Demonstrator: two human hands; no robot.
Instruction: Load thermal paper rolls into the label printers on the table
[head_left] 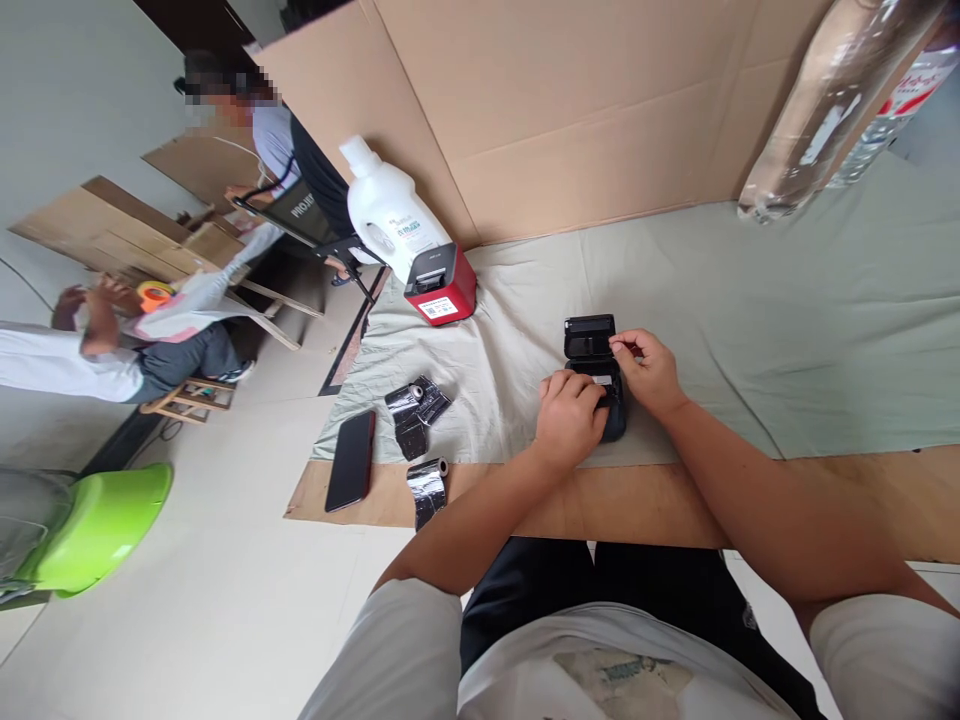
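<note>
A small black device (pixel 616 420), perhaps a portable printer, lies on the cloth with its lid (pixel 589 345) flipped open, away from me. My left hand (pixel 570 418) is closed around its left side, fingers curled over the open body and hiding part of the inside. A pale strip or label shows in there. At the lid's right edge, my right hand (pixel 651 372) pinches with thumb and forefinger; whether a smaller piece is between the fingertips is too small to tell.
To the left lie a phone (pixel 351 460) and rolls of shiny black film (pixel 405 398). A red-and-black box-shaped device (pixel 442 285) stands before a white jug (pixel 394 210). Cardboard (pixel 600 110) walls the back, with clear bottles (pixel 817 110) at right. Two people sit beyond the table's left side.
</note>
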